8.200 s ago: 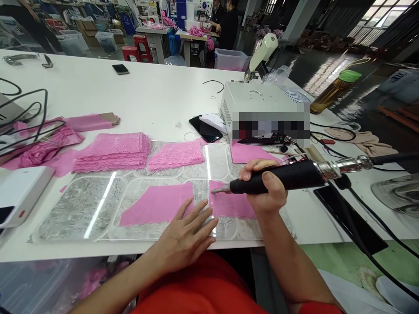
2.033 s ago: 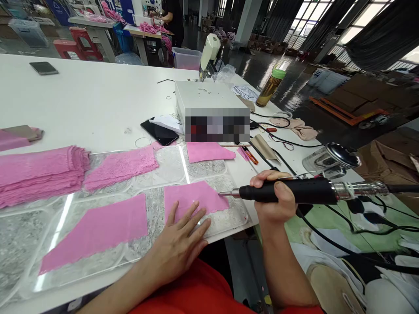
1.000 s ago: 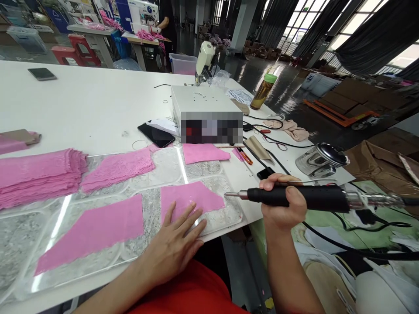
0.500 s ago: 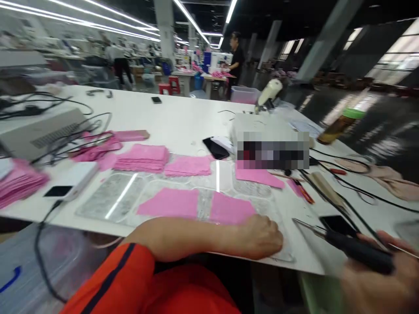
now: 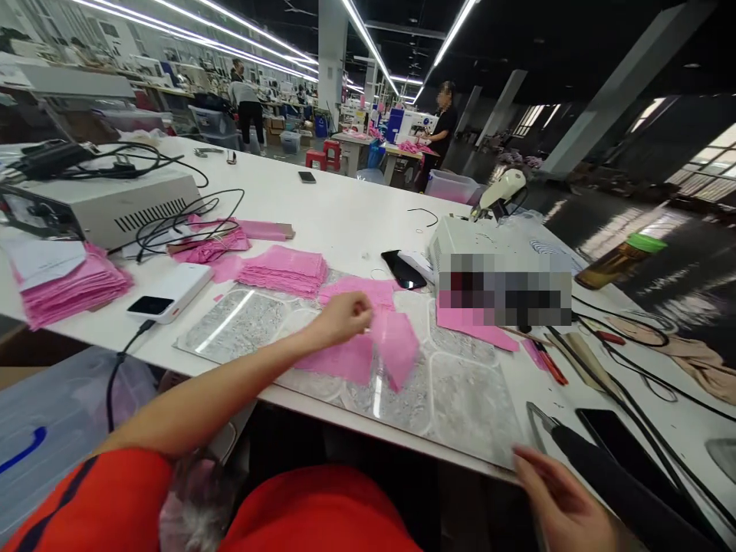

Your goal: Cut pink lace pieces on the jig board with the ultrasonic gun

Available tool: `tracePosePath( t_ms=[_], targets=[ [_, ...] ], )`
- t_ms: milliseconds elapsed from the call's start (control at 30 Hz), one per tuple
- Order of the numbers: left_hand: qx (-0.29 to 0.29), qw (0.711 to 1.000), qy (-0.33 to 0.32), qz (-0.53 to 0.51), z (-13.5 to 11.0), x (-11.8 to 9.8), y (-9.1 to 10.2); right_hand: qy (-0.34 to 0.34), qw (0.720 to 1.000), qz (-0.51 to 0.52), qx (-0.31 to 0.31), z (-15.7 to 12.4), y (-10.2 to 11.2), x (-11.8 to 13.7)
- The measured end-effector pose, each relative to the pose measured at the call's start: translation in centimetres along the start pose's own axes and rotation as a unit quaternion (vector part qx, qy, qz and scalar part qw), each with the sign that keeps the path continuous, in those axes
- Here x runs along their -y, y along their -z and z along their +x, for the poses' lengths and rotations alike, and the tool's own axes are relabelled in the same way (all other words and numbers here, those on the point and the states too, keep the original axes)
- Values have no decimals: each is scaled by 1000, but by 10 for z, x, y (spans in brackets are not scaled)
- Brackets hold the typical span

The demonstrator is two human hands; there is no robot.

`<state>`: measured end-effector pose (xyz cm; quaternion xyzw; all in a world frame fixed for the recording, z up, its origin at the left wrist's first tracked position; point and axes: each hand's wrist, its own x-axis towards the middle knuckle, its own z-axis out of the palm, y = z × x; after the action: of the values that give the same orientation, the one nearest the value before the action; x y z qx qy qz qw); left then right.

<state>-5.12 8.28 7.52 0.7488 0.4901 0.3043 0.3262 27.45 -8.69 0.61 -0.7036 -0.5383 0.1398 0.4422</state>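
Observation:
My left hand (image 5: 343,318) is closed over the mat, pinching the upper edge of a pink fabric piece (image 5: 396,349) that hangs tilted and slightly blurred. Another pink piece (image 5: 339,359) lies on the grey marbled mat (image 5: 471,399), partly behind my left forearm. At the table's front edge, by the mat's right corner, is my right hand (image 5: 560,498), its fingers stretched out and holding nothing. Beside it rests a black-handled tool (image 5: 615,468) with a bent metal tip. A folded pink stack (image 5: 284,270) and a flat pink piece (image 5: 359,291) sit behind the mat's middle.
A white power bank (image 5: 172,295) with a cable stands left, near another pink stack (image 5: 77,284) and a grey machine box (image 5: 138,207). At right are a second box (image 5: 460,238), cables, red-handled scissors (image 5: 555,364), a phone (image 5: 615,437) and a green-lidded bottle (image 5: 618,261). Co-workers stand farther back.
My left hand has moved left and up from the mat's front right, lifting the right-hand pink piece. My right hand has let go of the black-handled tool, now on the table.

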Motion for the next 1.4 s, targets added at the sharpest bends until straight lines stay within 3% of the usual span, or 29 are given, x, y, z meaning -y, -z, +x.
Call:
tracePosePath(
  t_ms=[67,200,367,633,900,1400],
  targets=[
    [-20,999,29,-35,-17,21,17,70,996,12,60,-6,-33,28],
    [-53,995,62,-65,-48,47,33,230,960,-20,158,5,-97,77],
    [-84,993,68,-38,-71,61,41,320,920,-109,196,24,-133,98],
    [-107,990,48,73,-96,79,49,378,897,-70,217,26,-141,99],
    [-86,985,9,150,-118,87,56,394,890,-62,221,26,-148,97],
    [-81,975,-19,204,-120,101,56,391,881,-52,260,34,-147,108]
  ],
)
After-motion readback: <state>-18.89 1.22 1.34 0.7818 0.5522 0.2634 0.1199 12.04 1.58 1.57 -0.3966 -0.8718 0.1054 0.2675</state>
